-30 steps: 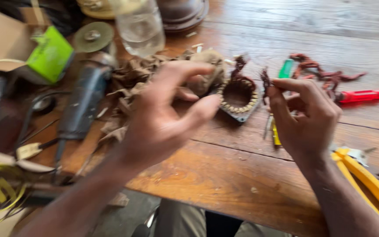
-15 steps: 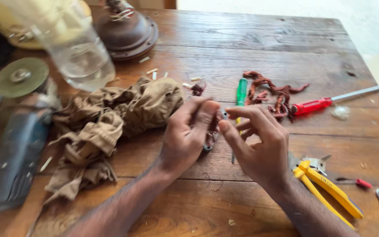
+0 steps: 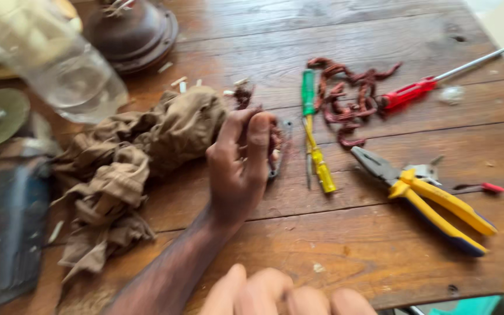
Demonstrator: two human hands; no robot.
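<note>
The fingers (image 3: 252,137) of the left hand (image 3: 237,169) are curled and closed around a small metal part with reddish wire windings (image 3: 275,143); the thumb and forefinger are pressed up its near side, and most of it is hidden behind them; it appears to be a wound motor core, though the blur leaves that uncertain. The part is held just above or against the wooden table (image 3: 333,245), between a crumpled brown rag (image 3: 141,157) on the left and a green and yellow screwdriver (image 3: 316,140) just beside it on the right. From the gripping fingers the part lies forward and slightly to the right, its exposed edge turned towards the screwdriver; its long axis cannot be read.

The right hand (image 3: 281,294) is seen only as a row of knuckles at the bottom edge; nothing is seen held in it, and whether the fingers are slack or clenched cannot be told. It is well apart from the part, so the left hand is by far the nearer.

Further right a tangle of loose reddish wire (image 3: 351,99) is spread beside a red screwdriver (image 3: 415,90); yellow-handled pliers (image 3: 433,201) are laid nearer the table's front edge; a clear plastic bottle (image 3: 65,70) is standing at upper left.
</note>
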